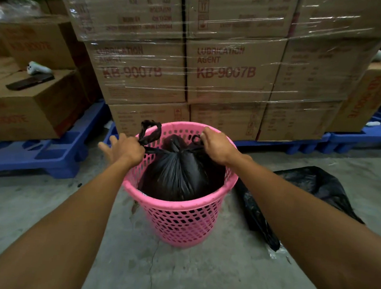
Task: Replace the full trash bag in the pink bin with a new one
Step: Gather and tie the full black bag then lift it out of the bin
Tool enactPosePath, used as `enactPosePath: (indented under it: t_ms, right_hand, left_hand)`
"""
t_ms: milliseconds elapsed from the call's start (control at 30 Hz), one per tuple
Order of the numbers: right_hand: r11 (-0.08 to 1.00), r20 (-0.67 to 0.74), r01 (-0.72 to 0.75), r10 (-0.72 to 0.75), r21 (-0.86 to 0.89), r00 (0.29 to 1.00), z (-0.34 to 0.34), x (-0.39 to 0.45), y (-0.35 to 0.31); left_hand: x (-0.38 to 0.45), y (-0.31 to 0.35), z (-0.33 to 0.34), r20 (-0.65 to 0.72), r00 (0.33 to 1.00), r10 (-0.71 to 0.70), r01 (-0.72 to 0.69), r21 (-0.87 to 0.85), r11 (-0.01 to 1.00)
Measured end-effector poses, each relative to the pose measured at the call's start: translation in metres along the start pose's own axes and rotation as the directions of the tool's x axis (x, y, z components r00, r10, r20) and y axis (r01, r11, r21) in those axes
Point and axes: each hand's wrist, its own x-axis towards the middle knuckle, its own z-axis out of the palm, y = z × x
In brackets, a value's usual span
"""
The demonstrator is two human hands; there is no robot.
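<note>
Nearest to us, our two bare forearms reach forward, cut off by the lower edge. Between them the pink bin (180, 222) stands upright on the concrete floor (47, 213). The full black trash bag (178, 175) sits inside it, knotted at the top. Our left hand (124, 149) pinches one bag handle (150, 133), the other fingers spread; the pinching fingertips are hidden. Our right hand (216, 146) is closed around the other handle, mostly hidden in the fist. On the floor just right of the bin lies a flat black bag (311, 192), partly covered by our right arm. Behind stand wrapped cartons (225, 68) on blue pallets (50, 156); their upper print is blurred.
</note>
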Motion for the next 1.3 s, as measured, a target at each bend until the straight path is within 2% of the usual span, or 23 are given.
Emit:
enactPosePath:
  t_ms: [33,67,100,167,233,300,333,400,433,500,533,567,667,733,833,967,1033,1100,1167,1200,1233,1300]
  right_hand:
    - [1.000,0.028,-0.018,0.019,-0.006,0.999,0.000,0.003,-0.003]
    - [0.995,0.066,-0.073,0.069,0.061,0.995,-0.005,0.003,-0.008]
    - [0.969,0.101,-0.146,0.128,0.198,0.987,-0.010,0.004,-0.014]
    - [0.806,0.191,-0.237,0.157,0.542,0.969,-0.022,0.007,-0.025]
    - [0.668,0.240,-0.208,0.046,0.714,0.970,-0.027,0.009,-0.033]
    - [0.712,0.245,-0.127,-0.065,0.691,0.967,-0.021,0.008,-0.044]
    - [0.751,0.232,-0.097,-0.077,0.653,0.970,-0.016,0.008,-0.050]
    - [0.757,0.182,-0.085,-0.045,0.648,0.982,-0.010,0.009,-0.057]
    - [0.743,0.148,-0.092,-0.010,0.663,0.989,-0.009,0.011,-0.058]
    - [0.695,0.156,-0.169,0.082,0.699,0.984,-0.012,0.013,-0.056]
    - [0.655,0.182,-0.219,0.125,0.723,0.975,-0.016,0.013,-0.055]
    - [0.608,0.212,-0.263,0.157,0.749,0.965,-0.018,0.015,-0.054]
    - [0.519,0.252,-0.294,0.151,0.803,0.956,-0.022,0.016,-0.069]
    - [0.556,0.243,-0.270,0.123,0.786,0.962,-0.018,0.019,-0.082]
    - [0.657,0.145,-0.214,0.158,0.723,0.977,-0.015,0.028,-0.086]
    - [0.597,0.055,-0.191,0.238,0.779,0.970,-0.024,0.034,-0.064]
    - [0.632,0.041,-0.180,0.228,0.754,0.973,-0.025,0.030,-0.050]
    - [0.772,0.070,-0.199,0.197,0.604,0.978,-0.022,0.026,-0.034]
    - [0.934,0.116,-0.281,0.261,0.221,0.958,-0.017,0.016,-0.016]
    - [0.936,0.108,-0.342,0.333,0.079,0.937,-0.015,0.008,-0.007]
    - [0.908,0.097,-0.419,0.414,0.029,0.905,-0.013,-0.001,0.003]
    - [0.819,0.143,-0.570,0.558,0.070,0.818,-0.010,-0.018,0.017]
  left_hand:
    - [0.002,0.000,-0.001,-0.023,1.000,-0.006,0.005,-0.050,0.999]
    - [0.002,0.001,-0.003,-0.030,0.999,-0.013,0.008,-0.157,0.987]
    - [0.005,0.003,-0.005,-0.036,0.999,-0.013,0.002,-0.296,0.955]
    - [0.004,0.015,-0.019,-0.094,0.995,0.035,-0.082,-0.554,0.829]
    - [0.001,0.038,-0.036,-0.177,0.969,0.170,-0.245,-0.665,0.705]
    - [-0.007,0.063,-0.048,-0.215,0.930,0.297,-0.362,-0.671,0.647]
    - [-0.010,0.073,-0.052,-0.225,0.910,0.349,-0.404,-0.667,0.625]
    - [-0.012,0.084,-0.058,-0.224,0.873,0.433,-0.451,-0.710,0.541]
    - [-0.011,0.084,-0.060,-0.225,0.855,0.467,-0.453,-0.764,0.460]
    - [-0.011,0.071,-0.062,-0.177,0.856,0.486,-0.342,-0.898,0.275]
    - [-0.012,0.059,-0.059,-0.117,0.861,0.496,-0.271,-0.929,0.251]
    - [-0.013,0.048,-0.049,-0.045,0.850,0.525,-0.227,-0.931,0.287]
    - [-0.036,0.035,-0.010,0.171,0.702,0.691,-0.240,-0.857,0.455]
    - [-0.046,0.047,0.013,0.267,0.677,0.686,-0.284,-0.765,0.578]
    - [-0.038,0.063,0.032,0.327,0.719,0.613,-0.325,-0.622,0.712]
    - [-0.022,0.067,0.045,0.314,0.788,0.530,-0.249,-0.624,0.740]
    - [-0.022,0.069,0.047,0.284,0.817,0.502,-0.214,-0.658,0.722]
    - [-0.022,0.069,0.047,0.236,0.859,0.455,-0.159,-0.721,0.674]
    - [-0.021,0.063,0.046,0.221,0.903,0.369,-0.091,-0.740,0.667]
    - [-0.019,0.061,0.045,0.220,0.918,0.329,-0.061,-0.742,0.668]
    - [-0.017,0.059,0.044,0.227,0.932,0.284,-0.022,-0.745,0.666]
    - [-0.020,0.057,0.038,0.252,0.950,0.185,0.066,-0.740,0.669]
